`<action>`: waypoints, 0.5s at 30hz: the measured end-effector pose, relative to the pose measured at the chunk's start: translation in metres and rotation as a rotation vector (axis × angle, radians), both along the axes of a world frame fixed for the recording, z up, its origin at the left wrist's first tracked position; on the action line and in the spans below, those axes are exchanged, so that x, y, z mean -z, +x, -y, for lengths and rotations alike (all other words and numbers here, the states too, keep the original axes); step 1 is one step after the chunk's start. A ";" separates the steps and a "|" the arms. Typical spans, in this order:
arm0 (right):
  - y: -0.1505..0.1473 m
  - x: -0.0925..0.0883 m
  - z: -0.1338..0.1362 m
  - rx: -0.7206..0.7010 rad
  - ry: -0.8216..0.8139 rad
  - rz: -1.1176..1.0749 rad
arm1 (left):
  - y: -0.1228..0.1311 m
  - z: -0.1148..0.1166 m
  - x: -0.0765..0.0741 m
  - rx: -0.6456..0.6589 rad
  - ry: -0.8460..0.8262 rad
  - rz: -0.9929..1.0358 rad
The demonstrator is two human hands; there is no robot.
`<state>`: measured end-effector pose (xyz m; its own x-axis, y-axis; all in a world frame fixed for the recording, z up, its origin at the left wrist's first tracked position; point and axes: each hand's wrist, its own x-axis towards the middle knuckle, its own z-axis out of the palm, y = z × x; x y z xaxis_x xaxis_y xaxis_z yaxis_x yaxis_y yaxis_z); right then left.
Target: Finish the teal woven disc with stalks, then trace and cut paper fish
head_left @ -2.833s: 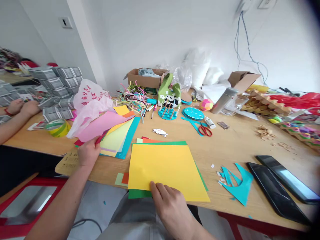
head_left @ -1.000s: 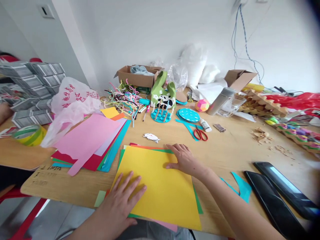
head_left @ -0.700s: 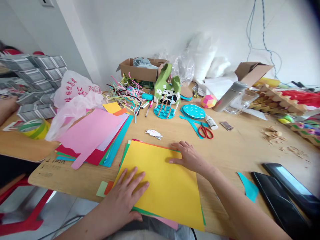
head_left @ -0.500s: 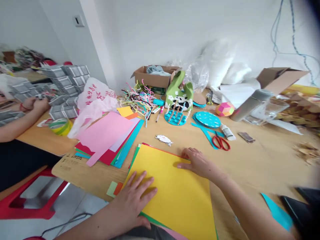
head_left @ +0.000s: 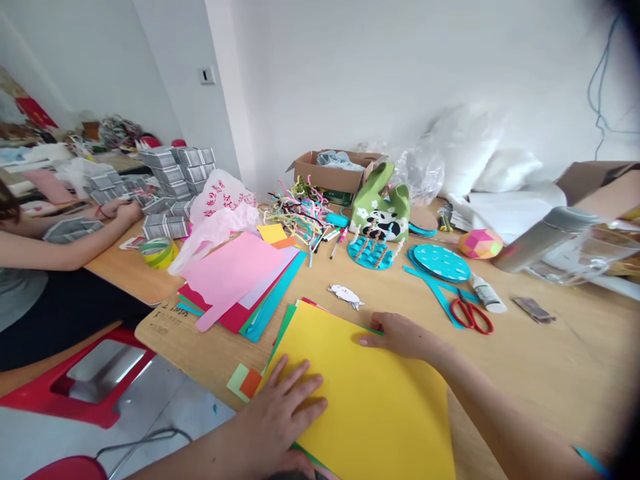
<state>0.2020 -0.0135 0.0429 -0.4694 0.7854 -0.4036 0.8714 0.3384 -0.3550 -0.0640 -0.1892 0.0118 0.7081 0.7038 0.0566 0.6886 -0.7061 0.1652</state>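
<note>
A stack of coloured paper (head_left: 370,400) lies before me with a yellow sheet on top; green and red edges peek out beneath. My left hand (head_left: 287,420) rests on its left side, fingers spread flat over the yellow sheet, thumb by the near edge. At the far edge, my right hand (head_left: 397,333) has its fingers curled at the paper's rim and its thumb on the yellow surface. A bit of green shows by those fingers. Just beyond is a small white paper cut-out (head_left: 346,295). Small green and orange slips (head_left: 250,381) stick out left of the stack.
Pink, red and blue sheets (head_left: 235,273) lie to the left. Red-handled scissors (head_left: 471,315), a white bottle (head_left: 489,293) and blue discs (head_left: 440,262) sit right. Behind are pipe cleaners (head_left: 300,207) and a panda bag (head_left: 380,213). A co-worker's arm (head_left: 75,247) is at far left.
The camera view has swung left, so the scene sits further right and lower. Green instead of orange now shows at the edge by my right fingers. My left hand stays on the paper.
</note>
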 end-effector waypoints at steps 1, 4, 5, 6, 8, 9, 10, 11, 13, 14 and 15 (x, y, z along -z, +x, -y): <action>0.000 0.000 -0.002 -0.007 -0.011 -0.005 | 0.000 0.000 0.000 -0.001 0.003 0.005; -0.002 -0.004 -0.005 -0.014 -0.033 -0.025 | 0.000 -0.001 0.001 -0.004 -0.012 0.020; -0.002 -0.006 -0.006 -0.017 -0.047 -0.022 | 0.001 -0.002 0.001 -0.006 -0.026 0.021; -0.003 -0.008 -0.007 -0.020 -0.061 -0.017 | 0.001 -0.002 0.002 -0.008 -0.042 0.023; -0.005 -0.013 -0.010 -0.013 -0.089 -0.028 | 0.001 -0.002 0.003 -0.012 -0.071 0.029; -0.006 -0.015 -0.011 -0.009 -0.106 -0.048 | 0.001 -0.002 0.004 -0.012 -0.084 0.032; -0.007 -0.016 -0.013 -0.011 -0.123 -0.072 | 0.001 -0.002 0.005 -0.014 -0.094 0.032; -0.007 -0.017 -0.015 -0.024 -0.147 -0.093 | 0.001 -0.001 0.006 -0.017 -0.101 0.029; -0.009 -0.016 -0.018 -0.083 -0.203 -0.097 | 0.002 -0.001 0.007 -0.028 -0.106 0.017; -0.009 -0.014 -0.020 -0.114 -0.222 -0.091 | 0.002 -0.001 0.008 -0.032 -0.105 0.014; -0.010 -0.013 -0.022 -0.143 -0.226 -0.086 | 0.002 -0.001 0.008 -0.034 -0.099 0.015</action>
